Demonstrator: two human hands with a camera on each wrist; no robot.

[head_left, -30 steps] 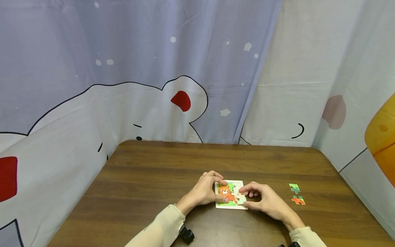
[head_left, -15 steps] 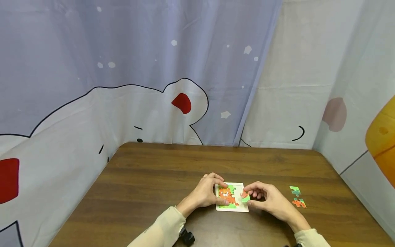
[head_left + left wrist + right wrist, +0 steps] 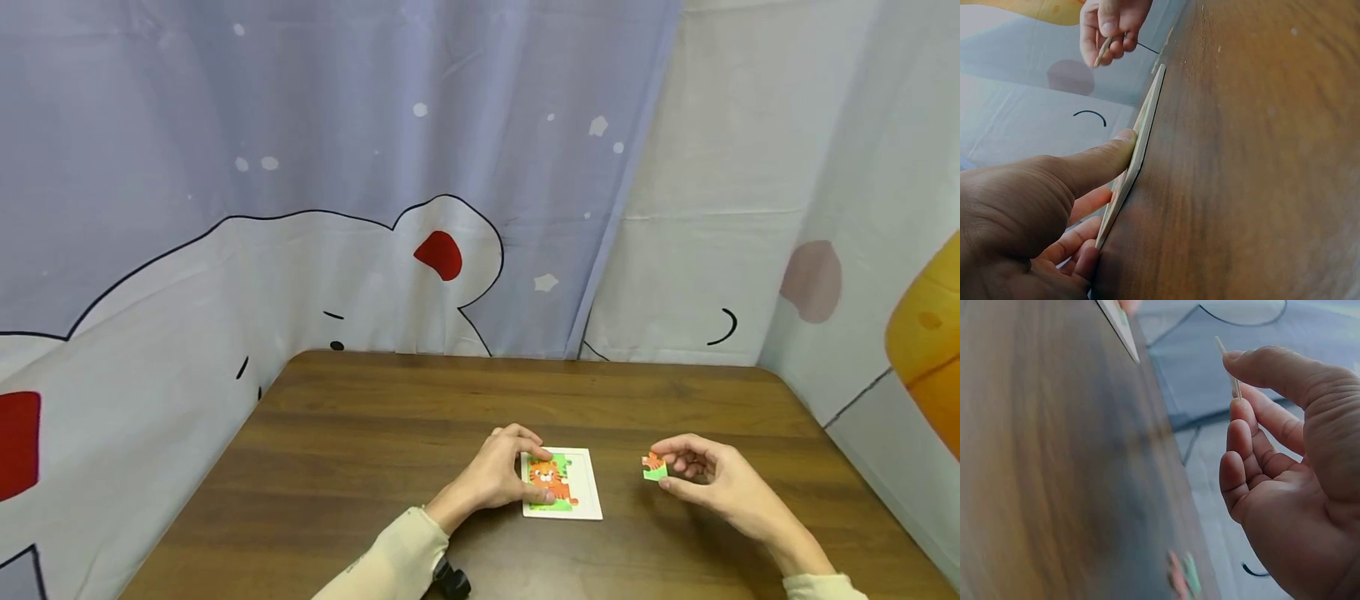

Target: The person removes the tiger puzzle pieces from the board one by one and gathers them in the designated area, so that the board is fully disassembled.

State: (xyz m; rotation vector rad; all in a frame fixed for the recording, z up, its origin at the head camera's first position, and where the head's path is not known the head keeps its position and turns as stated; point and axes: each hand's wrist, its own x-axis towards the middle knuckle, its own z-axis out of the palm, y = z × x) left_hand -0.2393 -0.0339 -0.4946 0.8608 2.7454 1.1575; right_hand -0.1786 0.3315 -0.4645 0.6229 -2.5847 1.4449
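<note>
A square wooden jigsaw board (image 3: 583, 487) with a white frame lies on the table, its left part filled with an orange tiger on green. My left hand (image 3: 491, 475) holds it from the left, thumb and a finger on the picture and the other fingers at the edge. To the right of the board, my right hand (image 3: 723, 483) pinches a jigsaw piece (image 3: 655, 467) in orange and green above the table. Edge-on, the piece (image 3: 1232, 374) shows as a thin strip between thumb and fingertips in the right wrist view.
The wooden table (image 3: 360, 417) ends at a printed curtain (image 3: 352, 258) at the back and sides. Loose jigsaw pieces (image 3: 1185, 575) lie on the table near its bottom edge in the right wrist view; my right hand hides them in the head view.
My right hand has lifted the piece off the right part of the board and carried it to the right. More bare white board shows there. My left hand stays on the board.
</note>
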